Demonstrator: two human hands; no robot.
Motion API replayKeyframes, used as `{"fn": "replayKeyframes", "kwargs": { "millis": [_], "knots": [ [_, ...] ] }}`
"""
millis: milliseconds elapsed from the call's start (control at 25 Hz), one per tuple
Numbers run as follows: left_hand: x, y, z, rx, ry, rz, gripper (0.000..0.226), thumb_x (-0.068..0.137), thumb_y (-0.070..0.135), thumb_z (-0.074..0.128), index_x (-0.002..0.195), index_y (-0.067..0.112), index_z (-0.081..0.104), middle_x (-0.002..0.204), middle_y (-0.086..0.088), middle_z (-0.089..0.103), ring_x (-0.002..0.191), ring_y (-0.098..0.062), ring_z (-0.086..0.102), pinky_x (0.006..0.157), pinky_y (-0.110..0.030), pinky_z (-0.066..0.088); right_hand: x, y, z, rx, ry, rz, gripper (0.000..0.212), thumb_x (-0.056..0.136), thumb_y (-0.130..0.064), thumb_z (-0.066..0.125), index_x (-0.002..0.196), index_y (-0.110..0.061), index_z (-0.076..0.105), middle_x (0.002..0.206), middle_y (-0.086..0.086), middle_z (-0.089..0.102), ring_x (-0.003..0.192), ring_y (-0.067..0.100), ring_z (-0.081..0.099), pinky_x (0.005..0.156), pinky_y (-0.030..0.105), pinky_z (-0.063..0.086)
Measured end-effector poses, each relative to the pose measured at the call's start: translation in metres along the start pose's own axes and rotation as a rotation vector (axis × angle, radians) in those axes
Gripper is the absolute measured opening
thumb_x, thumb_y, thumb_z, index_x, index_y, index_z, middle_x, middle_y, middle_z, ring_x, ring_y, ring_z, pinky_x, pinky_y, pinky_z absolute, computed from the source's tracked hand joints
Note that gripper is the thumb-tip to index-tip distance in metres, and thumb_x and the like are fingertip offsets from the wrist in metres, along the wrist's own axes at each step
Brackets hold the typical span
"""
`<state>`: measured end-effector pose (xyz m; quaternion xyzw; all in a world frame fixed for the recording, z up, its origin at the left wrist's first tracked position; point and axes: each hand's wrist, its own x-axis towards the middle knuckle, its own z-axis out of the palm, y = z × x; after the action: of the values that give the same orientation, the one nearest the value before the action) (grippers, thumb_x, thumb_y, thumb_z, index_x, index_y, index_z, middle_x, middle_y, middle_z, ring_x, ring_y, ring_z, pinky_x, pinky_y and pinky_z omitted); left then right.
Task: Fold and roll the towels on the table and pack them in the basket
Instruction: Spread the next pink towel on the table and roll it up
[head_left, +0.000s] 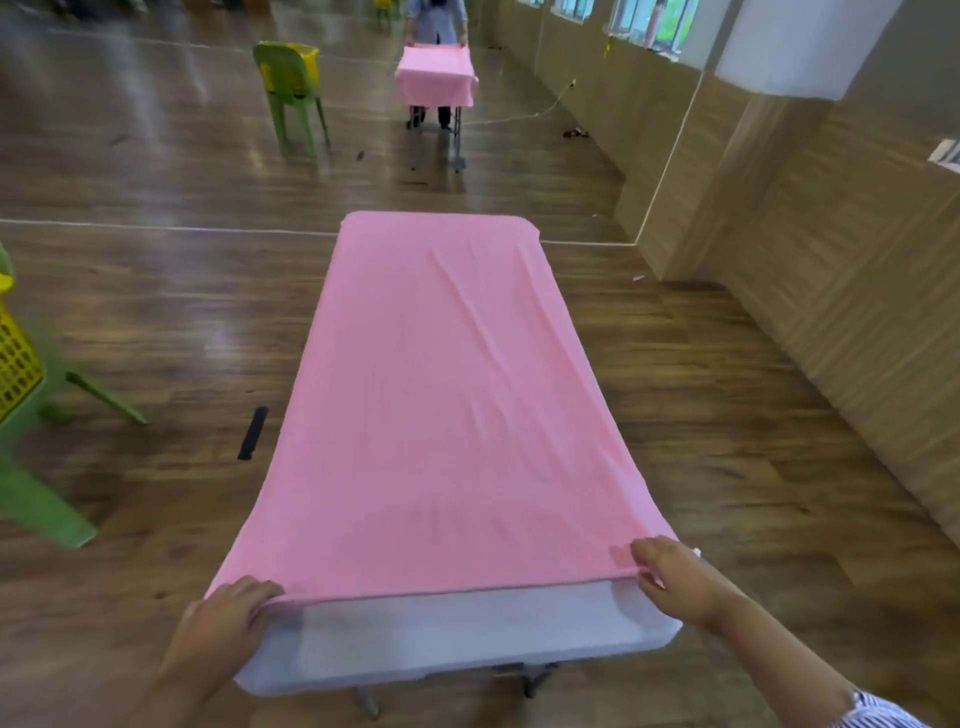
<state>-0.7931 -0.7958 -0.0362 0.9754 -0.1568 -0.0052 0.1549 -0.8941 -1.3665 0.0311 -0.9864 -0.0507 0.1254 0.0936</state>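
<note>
Pink towel (441, 405) spread flat over the table (457, 634), stretching away from both hands. Left hand (228, 610) pinches its near left corner, right hand (670, 577) grips its near right corner. Yellow basket (15, 358) sits on a green chair far left of left hand

A glossy dark wood floor (156, 322) runs the room's length, crossed by a white line (156, 227). Beyond the line a green chair (291, 93) stands. To the chair's right, wood-panelled walls (831, 291) carry bright windows (644, 26) and a white pillar (800, 47).
</note>
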Motion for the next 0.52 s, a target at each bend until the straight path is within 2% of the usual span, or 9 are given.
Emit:
{"fn": "replayKeyframes", "kwargs": {
  "millis": [120,200,280,360,440,520],
  "knots": [
    [-0.017,0.005,0.008,0.033,-0.012,-0.093,0.015,0.076,0.035,0.06,0.087,0.044,0.06,0.086,0.016,0.063,0.076,-0.017,0.065,0.059,-0.029,0.037,-0.001,0.014,0.019,0.008,-0.061,-0.023,0.013,0.077,-0.014,0.045,0.086,-0.009,0.052,0.084,-0.003,0.045,0.079,0.017,0.042,0.07,0.028,0.034],
    [-0.019,0.015,0.007,0.043,-0.021,-0.064,0.02,0.075,0.025,0.058,0.086,0.042,0.061,0.087,0.018,0.062,0.076,-0.014,0.063,0.058,-0.028,0.034,-0.007,0.024,0.026,0.028,-0.078,-0.03,0.013,0.076,-0.008,0.052,0.087,-0.006,0.058,0.085,0.0,0.049,0.079,0.022,0.049,0.07,0.027,0.035],
    [-0.018,0.02,0.006,0.041,0.004,0.01,0.022,0.073,0.024,0.048,0.085,0.038,0.06,0.084,0.019,0.06,0.074,-0.008,0.057,0.055,-0.026,0.03,-0.019,0.03,0.032,0.099,-0.016,0.04,0.011,0.074,-0.004,0.061,0.084,-0.007,0.063,0.085,-0.001,0.051,0.078,0.022,0.055,0.07,0.023,0.036],
    [-0.018,0.023,0.006,0.039,0.019,0.058,0.024,0.073,0.024,0.042,0.085,0.034,0.06,0.083,0.017,0.061,0.076,-0.004,0.051,0.054,-0.025,0.027,-0.029,0.032,0.034,0.156,0.07,0.106,0.015,0.07,0.003,0.069,0.079,-0.009,0.067,0.082,-0.002,0.053,0.076,0.012,0.056,0.07,0.016,0.037],
    [-0.018,0.021,0.007,0.067,0.031,0.078,0.029,0.07,0.021,0.04,0.086,0.032,0.061,0.083,0.015,0.062,0.073,-0.007,0.056,0.053,-0.024,0.027,-0.033,0.028,0.035,0.18,0.158,0.093,0.02,0.064,0.006,0.075,0.073,-0.011,0.071,0.075,-0.003,0.06,0.07,0.003,0.052,0.069,0.011,0.037],
    [-0.021,0.017,0.004,0.103,0.018,0.063,0.033,0.065,0.019,0.039,0.085,0.03,0.063,0.081,0.011,0.063,0.067,-0.015,0.062,0.055,-0.024,0.028,-0.034,0.024,0.037,0.182,0.205,0.109,0.019,0.064,0.003,0.077,0.072,-0.013,0.073,0.074,-0.004,0.067,0.068,0.005,0.053,0.07,0.013,0.038]
  ]
}}
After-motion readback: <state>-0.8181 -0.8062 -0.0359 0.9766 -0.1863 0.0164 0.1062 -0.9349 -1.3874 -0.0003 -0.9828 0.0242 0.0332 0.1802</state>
